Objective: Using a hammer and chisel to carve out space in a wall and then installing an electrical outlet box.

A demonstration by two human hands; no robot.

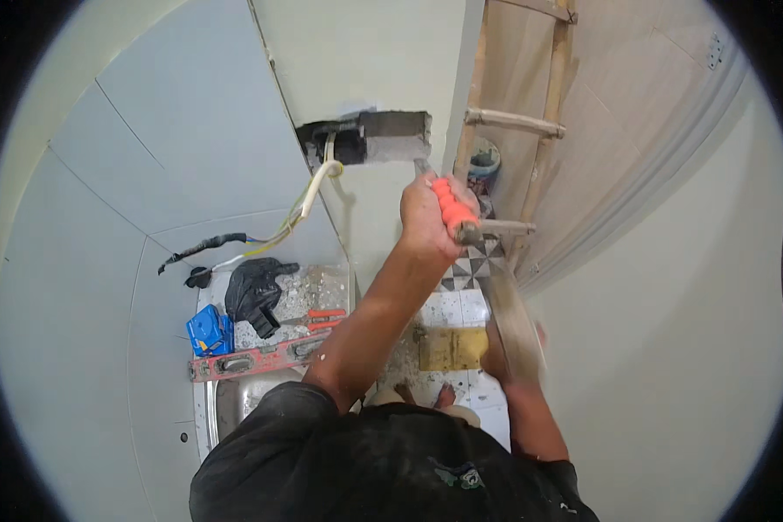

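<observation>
My left hand (420, 210) is closed round the orange grip of a chisel (448, 202). The chisel's metal tip is at the lower right edge of a rectangular recess (398, 148) cut into the pale wall. Low at my right side, my right hand (495, 355) grips a length of wood (511, 317), both smeared by motion. The wood stands apart from the chisel's butt end. Left of the recess, a dark opening lets out a pale cable (311, 193) whose thinner wires hang to the left, partly wrapped in black.
A wooden ladder (515, 122) leans at the right, with a bucket (485, 161) behind it. On the dusty counter lie a black bag (254, 287), orange-handled pliers (324, 318), a blue box (207, 331) and a red spirit level (252, 359) beside a metal sink (244, 398). A yellowish board (448, 349) is below.
</observation>
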